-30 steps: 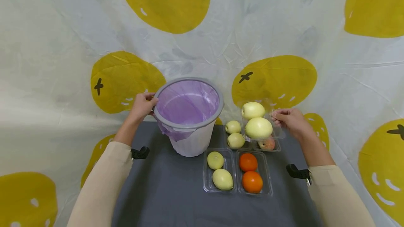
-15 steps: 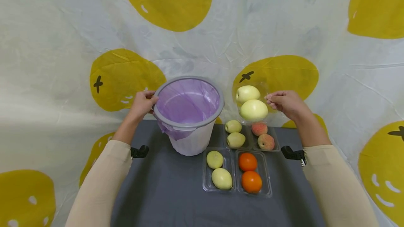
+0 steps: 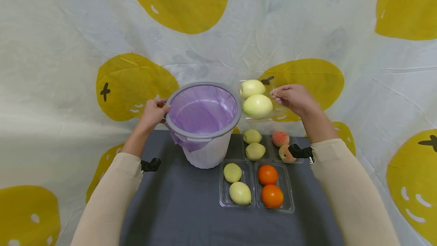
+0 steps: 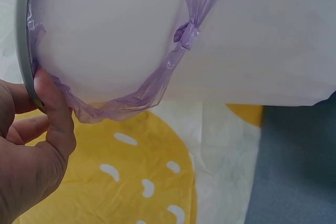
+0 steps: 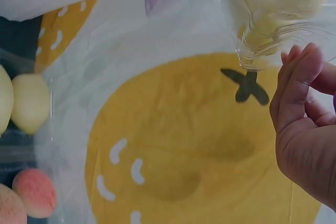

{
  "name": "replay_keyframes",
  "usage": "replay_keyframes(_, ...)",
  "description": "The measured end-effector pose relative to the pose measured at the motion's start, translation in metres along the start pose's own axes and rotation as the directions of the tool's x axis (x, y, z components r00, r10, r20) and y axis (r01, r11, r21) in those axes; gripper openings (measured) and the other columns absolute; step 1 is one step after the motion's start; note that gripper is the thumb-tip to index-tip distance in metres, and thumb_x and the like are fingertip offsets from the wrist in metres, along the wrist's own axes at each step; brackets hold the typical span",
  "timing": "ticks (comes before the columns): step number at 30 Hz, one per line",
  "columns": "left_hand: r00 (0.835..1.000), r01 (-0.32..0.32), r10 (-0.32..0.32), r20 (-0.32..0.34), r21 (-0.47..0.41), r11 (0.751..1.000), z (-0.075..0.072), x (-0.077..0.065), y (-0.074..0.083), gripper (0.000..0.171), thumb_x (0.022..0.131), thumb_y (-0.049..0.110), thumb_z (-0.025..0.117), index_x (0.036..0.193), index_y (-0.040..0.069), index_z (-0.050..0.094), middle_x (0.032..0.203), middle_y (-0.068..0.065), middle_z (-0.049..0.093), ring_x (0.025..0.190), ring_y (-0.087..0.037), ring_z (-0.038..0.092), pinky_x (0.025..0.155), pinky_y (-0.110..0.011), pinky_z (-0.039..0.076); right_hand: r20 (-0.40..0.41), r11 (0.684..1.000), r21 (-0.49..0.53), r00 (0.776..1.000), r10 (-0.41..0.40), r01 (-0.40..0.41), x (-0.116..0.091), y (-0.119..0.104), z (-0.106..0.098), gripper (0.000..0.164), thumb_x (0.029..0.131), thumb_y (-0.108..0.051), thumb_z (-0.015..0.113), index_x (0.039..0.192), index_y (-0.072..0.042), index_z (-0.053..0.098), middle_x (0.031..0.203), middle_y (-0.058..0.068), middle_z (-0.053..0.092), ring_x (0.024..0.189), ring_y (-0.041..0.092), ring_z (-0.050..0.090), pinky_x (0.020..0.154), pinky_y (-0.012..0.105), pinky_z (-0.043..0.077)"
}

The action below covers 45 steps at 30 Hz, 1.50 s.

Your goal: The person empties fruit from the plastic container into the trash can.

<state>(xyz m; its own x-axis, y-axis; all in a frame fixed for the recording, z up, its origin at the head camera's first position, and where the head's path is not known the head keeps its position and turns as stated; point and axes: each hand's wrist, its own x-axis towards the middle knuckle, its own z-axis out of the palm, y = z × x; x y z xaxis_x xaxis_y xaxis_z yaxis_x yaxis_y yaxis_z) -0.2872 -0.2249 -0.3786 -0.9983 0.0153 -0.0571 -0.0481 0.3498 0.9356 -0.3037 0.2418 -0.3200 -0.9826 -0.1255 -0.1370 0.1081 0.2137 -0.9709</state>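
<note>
My left hand (image 3: 153, 111) pinches the grey rim of a white bucket (image 3: 206, 155) at its left side. A purple bag (image 3: 201, 113) lines the bucket, and in the left wrist view its knotted edge (image 4: 186, 35) hangs down outside. My right hand (image 3: 294, 98) pinches the right edge of a clear plastic tray (image 3: 269, 116), raised above the table beside the bucket's right rim. Two large pale yellow-green fruits (image 3: 257, 105) lie in that tray. From the right wrist view, the raised tray (image 5: 262, 35) shows from below, with the fingertips at its edge.
On the dark table (image 3: 184, 212) stand several more clear trays. One holds two oranges (image 3: 272, 196), another two pale yellow fruits (image 3: 240, 193). Behind them are greenish fruits (image 3: 255, 151) and peaches (image 3: 280, 139). A lemon-print cloth (image 3: 211, 60) hangs close behind.
My right hand has lifted the tray of two pale fruits up and left, from above the peaches to beside the bucket rim. The left hand stays on the rim.
</note>
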Motion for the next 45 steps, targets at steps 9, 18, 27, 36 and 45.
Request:
replay_keyframes(9,1.0,0.009,-0.009,0.006,0.006,1.0,-0.004,-0.003,-0.001,0.051,0.108,0.016,0.055,0.154,-0.002,0.044,0.124,-0.024,0.053,0.065,-0.008,0.062,0.057,-0.022,0.059,0.003,0.998,0.049,1.0,-0.025,0.024,0.014,-0.015,0.032,0.026,0.105,-0.01,0.058,0.118,0.012,0.063,0.086,0.001,0.068,0.071,0.008,0.061,0.066,0.016,0.055)
replay_keyframes(18,1.0,0.008,-0.008,0.003,0.024,1.0,-0.004,-0.001,-0.005,0.05,0.108,0.016,0.054,0.154,-0.002,0.045,0.125,-0.024,0.054,0.067,-0.01,0.063,0.059,-0.023,0.06,0.0,0.997,0.081,1.0,0.01,-0.01,0.032,-0.031,0.052,0.015,0.102,-0.007,0.062,0.106,0.007,0.066,0.081,0.004,0.07,0.065,0.009,0.063,0.062,0.016,0.056)
replay_keyframes(27,1.0,0.004,-0.004,0.002,0.042,0.999,-0.006,-0.002,-0.005,0.051,0.109,0.017,0.054,0.155,-0.002,0.044,0.129,-0.025,0.055,0.068,-0.009,0.063,0.059,-0.023,0.06,-0.022,0.999,-0.042,1.0,0.018,-0.019,0.047,-0.047,0.076,0.015,0.101,-0.007,0.065,0.102,0.007,0.062,0.078,0.005,0.066,0.064,0.011,0.06,0.062,0.018,0.057)
replay_keyframes(36,1.0,0.001,-0.001,0.008,0.026,1.0,-0.006,-0.001,-0.005,0.053,0.108,0.018,0.054,0.155,-0.002,0.042,0.133,-0.028,0.053,0.068,-0.008,0.063,0.058,-0.022,0.059,0.01,0.984,-0.174,0.999,-0.031,0.033,0.053,-0.053,0.094,0.015,0.102,-0.006,0.063,0.102,0.009,0.061,0.088,0.013,0.065,0.066,0.013,0.066,0.074,0.027,0.064)
replay_keyframes(45,1.0,0.008,-0.008,0.007,0.034,0.999,-0.003,-0.003,-0.004,0.05,0.108,0.017,0.054,0.154,-0.001,0.045,0.126,-0.024,0.054,0.068,-0.01,0.063,0.058,-0.024,0.059,0.06,0.966,-0.22,0.991,-0.123,0.133,0.059,-0.046,0.103,0.007,0.1,0.002,0.061,0.095,0.006,0.058,0.086,0.015,0.064,0.066,0.016,0.067,0.069,0.028,0.064)
